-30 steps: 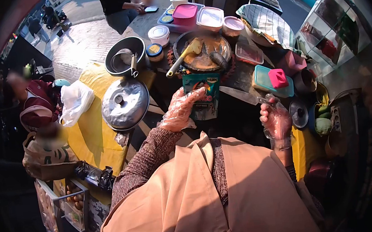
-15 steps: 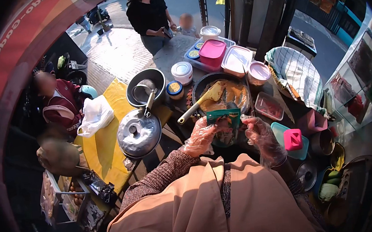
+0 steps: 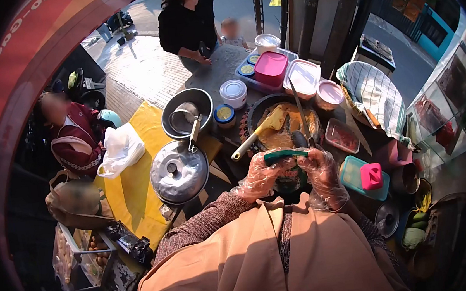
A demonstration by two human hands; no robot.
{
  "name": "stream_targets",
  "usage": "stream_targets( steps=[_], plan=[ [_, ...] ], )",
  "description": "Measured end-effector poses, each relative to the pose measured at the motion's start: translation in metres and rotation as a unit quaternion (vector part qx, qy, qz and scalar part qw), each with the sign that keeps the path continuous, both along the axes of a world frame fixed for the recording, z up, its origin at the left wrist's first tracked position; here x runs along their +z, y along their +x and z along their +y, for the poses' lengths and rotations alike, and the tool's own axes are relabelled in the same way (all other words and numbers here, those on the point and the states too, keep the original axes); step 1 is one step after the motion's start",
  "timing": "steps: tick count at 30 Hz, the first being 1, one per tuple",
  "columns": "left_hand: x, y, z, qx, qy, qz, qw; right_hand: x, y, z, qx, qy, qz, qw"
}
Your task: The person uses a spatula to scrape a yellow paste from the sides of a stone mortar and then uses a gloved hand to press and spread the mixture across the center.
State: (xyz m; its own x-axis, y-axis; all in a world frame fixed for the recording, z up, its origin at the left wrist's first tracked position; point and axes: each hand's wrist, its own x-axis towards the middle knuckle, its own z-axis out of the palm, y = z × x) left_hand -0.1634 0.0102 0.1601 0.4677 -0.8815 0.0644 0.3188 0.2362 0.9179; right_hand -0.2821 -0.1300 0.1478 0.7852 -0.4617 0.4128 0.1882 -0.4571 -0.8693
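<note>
A dark green packet [image 3: 286, 155] is held in front of my chest, its top edge turned towards me and its lower part partly hidden by my hands. My left hand [image 3: 260, 175], in a clear plastic glove, is closed on the packet's left side. My gloved right hand [image 3: 322, 173] is closed at its right corner. A long, thin knife blade [image 3: 300, 105] points up and away from my right hand; its handle is hidden in the fingers. Just beyond is a dark stone mortar [image 3: 254, 122] with orange-brown sauce [image 3: 277, 137] and a yellow spatula [image 3: 255, 139].
Left of the mortar are a lidded metal pot [image 3: 180, 176], a pan [image 3: 201, 99] and a white bag [image 3: 123, 149] on yellow cloth. Right are a red-filled tub [image 3: 341, 136], a teal container [image 3: 353, 173] and a cloth-covered basket [image 3: 373, 90]. People stand beyond and to the left.
My right hand has moved closer to my left, and the knife blade now stands up over the mortar. The packet has tilted so its top edge faces me.
</note>
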Motion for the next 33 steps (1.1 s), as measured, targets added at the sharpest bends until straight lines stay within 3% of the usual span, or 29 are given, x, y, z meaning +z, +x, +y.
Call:
stream_targets(
  steps=[1,2,3,5,6,8,9,11,12,13,14,17,18,23,25,29,30,31,33],
  plan=[
    [0.012,0.002,0.004,0.036,0.070,-0.069,0.994,0.011,0.001,0.005,-0.001,0.023,-0.026,0.999],
    [0.020,0.005,0.005,0.070,0.067,-0.079,0.992,0.026,0.002,0.004,0.018,-0.054,-0.028,0.998],
    [0.020,0.007,0.005,0.104,0.042,-0.016,0.994,0.035,-0.004,0.007,0.015,-0.052,-0.024,0.998],
    [0.014,0.023,0.007,0.142,0.027,-0.025,0.989,0.044,-0.014,0.014,0.065,0.211,0.015,0.975],
    [0.012,0.032,0.008,0.155,0.021,-0.034,0.987,0.039,-0.021,0.011,0.063,0.250,0.038,0.965],
    [0.023,0.042,0.012,0.174,0.017,-0.017,0.984,0.036,-0.027,0.012,0.076,0.244,0.053,0.965],
    [0.030,0.042,0.011,0.175,0.014,0.050,0.983,0.035,-0.033,0.014,0.092,0.237,0.060,0.965],
    [0.025,0.051,0.013,0.198,0.002,0.010,0.980,0.040,-0.036,0.022,0.049,0.235,0.098,0.966],
    [0.032,0.051,0.014,0.202,0.009,0.013,0.979,0.036,-0.035,0.021,0.023,0.027,0.043,0.998],
    [0.031,0.050,0.016,0.200,0.010,0.013,0.980,0.033,-0.037,0.021,-0.006,-0.180,-0.013,0.984],
    [0.032,0.051,0.015,0.212,-0.002,0.011,0.977,0.035,-0.043,0.024,-0.004,-0.173,0.045,0.984],
    [0.030,0.052,0.019,0.224,-0.015,-0.001,0.974,0.023,-0.037,0.026,-0.004,-0.222,-0.027,0.975],
    [0.029,0.052,0.020,0.225,-0.018,-0.009,0.974,0.033,-0.038,0.031,-0.006,-0.197,0.023,0.980],
    [0.019,0.055,0.025,0.209,-0.060,-0.031,0.976,0.042,-0.034,0.043,-0.031,-0.188,0.040,0.981],
    [0.012,0.059,0.025,0.198,-0.159,-0.058,0.966,0.044,-0.034,0.046,-0.034,-0.179,0.060,0.981],
    [0.012,0.053,0.038,0.185,-0.174,0.027,0.967,0.052,-0.029,0.054,-0.019,-0.180,0.103,0.978],
    [0.018,0.052,0.042,0.246,-0.123,-0.058,0.960,0.048,-0.025,0.056,-0.004,-0.160,0.083,0.984],
    [0.015,0.055,0.048,0.283,-0.145,-0.113,0.941,0.049,-0.019,0.056,0.017,-0.157,0.093,0.983],
    [0.021,0.053,0.072,0.339,-0.116,-0.140,0.923,0.050,-0.003,0.059,0.071,-0.187,0.072,0.977]
  ],
)
